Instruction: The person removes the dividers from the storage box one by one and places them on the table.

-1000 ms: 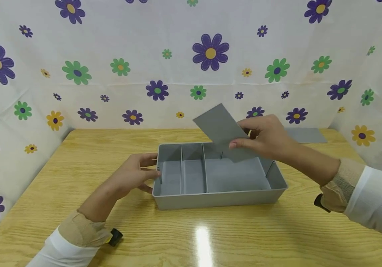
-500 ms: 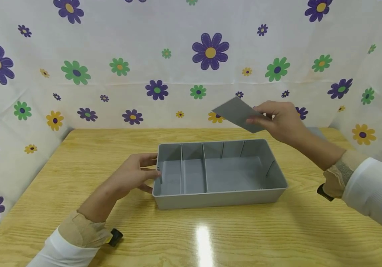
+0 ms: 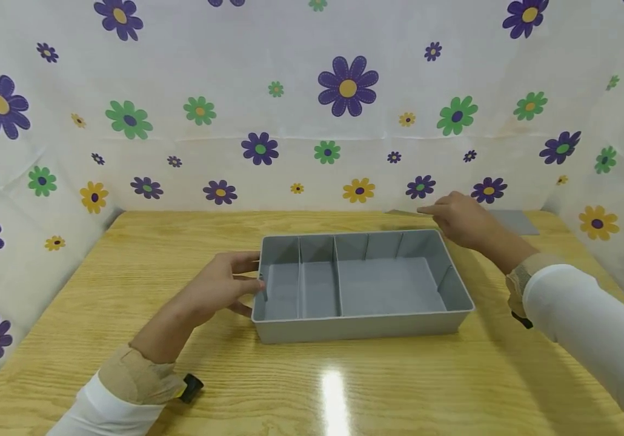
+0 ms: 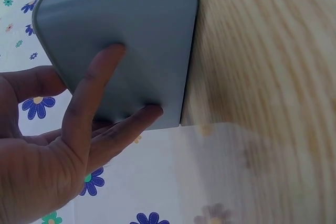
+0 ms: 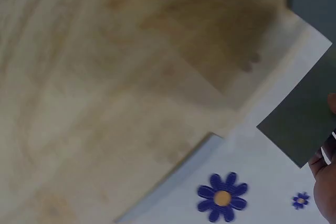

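Observation:
A grey plastic box (image 3: 355,327) with upright dividers stands on the wooden table. My left hand (image 3: 222,281) grips its left end, the thumb over the rim. In the left wrist view, spread fingers (image 4: 97,93) press the outer end wall (image 4: 142,35). Behind the box's back right corner, my right hand (image 3: 464,221) pinches a thin grey rectangular panel (image 5: 299,116). From the head the panel shows almost edge-on, low near the table's back edge. Two dividers (image 3: 337,275) split the box into two narrow compartments at left and a wide one at right.
Another flat grey panel (image 3: 516,222) lies on the table at the back right, partly behind the right arm. A white flower-printed cloth (image 3: 290,109) rises behind the table (image 3: 192,375) and along both sides.
The right hand has lifted the grey panel away from over the box, then lowered it behind the back right corner, tilting it nearly flat. The left hand keeps its hold.

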{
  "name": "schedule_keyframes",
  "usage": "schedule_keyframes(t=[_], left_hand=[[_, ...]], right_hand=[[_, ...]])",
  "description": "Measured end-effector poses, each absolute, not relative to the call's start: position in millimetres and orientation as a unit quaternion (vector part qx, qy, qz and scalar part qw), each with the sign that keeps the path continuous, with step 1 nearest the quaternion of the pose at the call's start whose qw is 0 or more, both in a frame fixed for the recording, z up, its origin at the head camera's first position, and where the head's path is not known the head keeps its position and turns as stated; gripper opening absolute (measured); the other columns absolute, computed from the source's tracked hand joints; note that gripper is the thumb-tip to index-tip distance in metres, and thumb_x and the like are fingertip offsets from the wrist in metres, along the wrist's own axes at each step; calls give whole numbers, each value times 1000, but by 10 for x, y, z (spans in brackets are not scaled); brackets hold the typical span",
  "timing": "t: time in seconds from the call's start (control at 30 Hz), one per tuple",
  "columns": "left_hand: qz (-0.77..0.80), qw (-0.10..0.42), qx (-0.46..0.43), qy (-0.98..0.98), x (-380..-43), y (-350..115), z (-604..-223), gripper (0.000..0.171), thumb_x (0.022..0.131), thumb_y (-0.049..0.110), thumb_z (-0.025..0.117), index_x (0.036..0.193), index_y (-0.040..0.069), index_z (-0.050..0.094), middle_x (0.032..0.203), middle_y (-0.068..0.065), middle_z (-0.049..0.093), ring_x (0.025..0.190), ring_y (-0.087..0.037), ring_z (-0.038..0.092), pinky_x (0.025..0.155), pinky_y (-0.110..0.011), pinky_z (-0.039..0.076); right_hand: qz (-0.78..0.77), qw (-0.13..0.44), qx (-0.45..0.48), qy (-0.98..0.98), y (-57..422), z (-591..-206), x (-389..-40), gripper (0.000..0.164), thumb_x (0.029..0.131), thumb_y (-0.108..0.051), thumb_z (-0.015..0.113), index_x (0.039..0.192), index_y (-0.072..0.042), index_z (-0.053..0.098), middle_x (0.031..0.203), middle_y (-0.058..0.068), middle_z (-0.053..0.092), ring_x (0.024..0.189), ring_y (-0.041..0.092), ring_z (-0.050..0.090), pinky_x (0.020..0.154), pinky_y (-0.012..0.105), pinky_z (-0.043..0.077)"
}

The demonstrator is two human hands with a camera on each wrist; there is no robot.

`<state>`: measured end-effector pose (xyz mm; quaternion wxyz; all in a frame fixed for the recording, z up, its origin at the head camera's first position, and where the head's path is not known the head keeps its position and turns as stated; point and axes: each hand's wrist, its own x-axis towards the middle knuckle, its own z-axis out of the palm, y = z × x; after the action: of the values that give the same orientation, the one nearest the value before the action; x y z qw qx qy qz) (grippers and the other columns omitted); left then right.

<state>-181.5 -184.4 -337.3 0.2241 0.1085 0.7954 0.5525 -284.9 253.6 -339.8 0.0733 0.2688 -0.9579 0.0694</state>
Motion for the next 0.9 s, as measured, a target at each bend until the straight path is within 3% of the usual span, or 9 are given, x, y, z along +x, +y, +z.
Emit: schedule_keyframes(t=[0.3, 0.43, 0.63, 0.9], left_hand=[[529, 252, 109, 803, -1709, -2044, -3323, 56, 93, 13, 54, 145, 14, 34, 147, -12, 36, 116, -37, 54, 69, -44, 57], [532, 255, 115, 799, -1664, -2101, -3329, 56, 94, 15, 55, 145, 11, 32, 148, -14, 35, 110, -36, 57, 70, -45, 57], [529, 247, 117, 804, -1661, -2094, -3325, 56, 93, 15, 55, 145, 10, 33, 148, -14, 34, 110, -36, 57, 69, -45, 57], [530, 249, 116, 802, -1659, -2087, -3329, 56, 93, 14, 55, 144, 9, 34, 147, -15, 35, 106, -35, 59, 69, -45, 57]], right_hand=[[56, -2, 293, -955, 2631, -3793, -2816, 32, 93, -7, 55, 124, -7, 61, 120, 16, 60, 113, 36, 52, 96, 50, 45], [67, -30, 274, -959, 2635, -3821, -2771, 38, 97, -15, 47, 132, -1, 51, 134, 23, 49, 124, 43, 42, 104, 54, 36], [102, -115, 199, -968, 2585, -3813, -2723, 55, 102, -31, 28, 147, 0, 21, 153, 25, 15, 139, 45, 13, 114, 56, 13], [104, -133, 174, -970, 2548, -3813, -2692, 61, 102, -37, 25, 148, 1, 15, 154, 26, 8, 140, 45, 6, 114, 56, 8]])
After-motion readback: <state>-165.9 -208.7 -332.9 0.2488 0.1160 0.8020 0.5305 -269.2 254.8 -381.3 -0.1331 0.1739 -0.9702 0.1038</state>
